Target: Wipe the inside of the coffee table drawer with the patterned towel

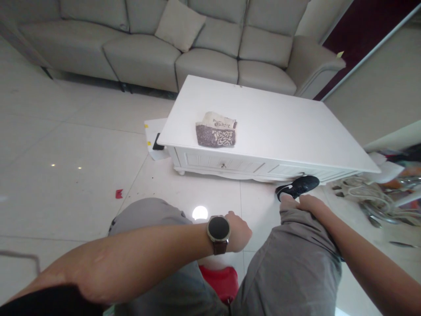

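Note:
My left hand (239, 232) hangs curled into a loose fist above the floor between my knees, its back towards me. Nothing sticks out of it, though the palm side is hidden. A round dark-faced watch (219, 230) on a brown strap circles that wrist. My right hand (308, 204) lies against the lower end of my grey trouser leg (297, 250), by the ankle; its fingers are mostly hidden. Just beyond it is my black shoe (300, 187). Farther off, a folded patterned cloth (216, 131), beige and purple-grey, rests near the front edge of the white coffee table (272, 118).
A grey sofa (141, 57) with a cushion (180, 24) stands behind the table. Coiled cables (371, 193) and loose items crowd the floor at right. A red scrap (119, 193) lies on the tiles at left. Something red (222, 281) shows between my legs.

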### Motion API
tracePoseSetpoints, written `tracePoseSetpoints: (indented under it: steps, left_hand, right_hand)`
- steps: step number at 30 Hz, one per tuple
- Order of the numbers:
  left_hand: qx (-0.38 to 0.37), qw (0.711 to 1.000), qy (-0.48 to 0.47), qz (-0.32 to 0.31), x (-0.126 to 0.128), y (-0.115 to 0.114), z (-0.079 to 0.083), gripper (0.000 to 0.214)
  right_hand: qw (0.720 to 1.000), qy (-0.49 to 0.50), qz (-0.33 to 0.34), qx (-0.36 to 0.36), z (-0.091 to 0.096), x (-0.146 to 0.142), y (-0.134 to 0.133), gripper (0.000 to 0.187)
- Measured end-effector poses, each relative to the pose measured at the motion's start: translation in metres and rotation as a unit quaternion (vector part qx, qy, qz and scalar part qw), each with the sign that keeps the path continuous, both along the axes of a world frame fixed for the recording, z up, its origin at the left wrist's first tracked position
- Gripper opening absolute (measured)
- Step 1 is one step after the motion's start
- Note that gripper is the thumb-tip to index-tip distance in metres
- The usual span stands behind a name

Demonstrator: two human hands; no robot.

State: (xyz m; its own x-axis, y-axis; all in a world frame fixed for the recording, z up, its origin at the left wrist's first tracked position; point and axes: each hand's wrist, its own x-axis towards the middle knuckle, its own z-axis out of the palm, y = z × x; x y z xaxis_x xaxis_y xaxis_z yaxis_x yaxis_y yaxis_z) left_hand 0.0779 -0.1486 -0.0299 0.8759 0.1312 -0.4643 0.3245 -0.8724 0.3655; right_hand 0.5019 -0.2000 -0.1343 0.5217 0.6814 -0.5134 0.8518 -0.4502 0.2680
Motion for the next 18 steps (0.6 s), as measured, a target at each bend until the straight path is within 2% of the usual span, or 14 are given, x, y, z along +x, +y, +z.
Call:
tracePoseSetpoints:
  steps: [4,9,14,18]
  left_hand:
    - [0.003,1.0,0.011,-0.005,0.002,0.0,0.001,0.019]
    - [0.001,1.0,0.022,-0.013,0.001,0.002,0.006,0.021]
    - [0.004,0.999,0.019,-0.027,0.0,0.003,0.013,0.022]
    - [0.002,1.0,0.002,-0.008,-0.002,0.002,0.012,0.02]
  right_hand:
    - [0.998,-0.023,-0.013,-0.056,-0.001,0.007,-0.003,0.038]
    - [0.996,0.015,0.004,-0.082,-0.008,0.011,0.0,0.045]
    - [0.997,-0.013,-0.028,-0.075,-0.005,0.014,-0.003,0.057]
    - [0.997,-0.009,-0.069,-0.019,0.001,0.015,-0.004,0.056]
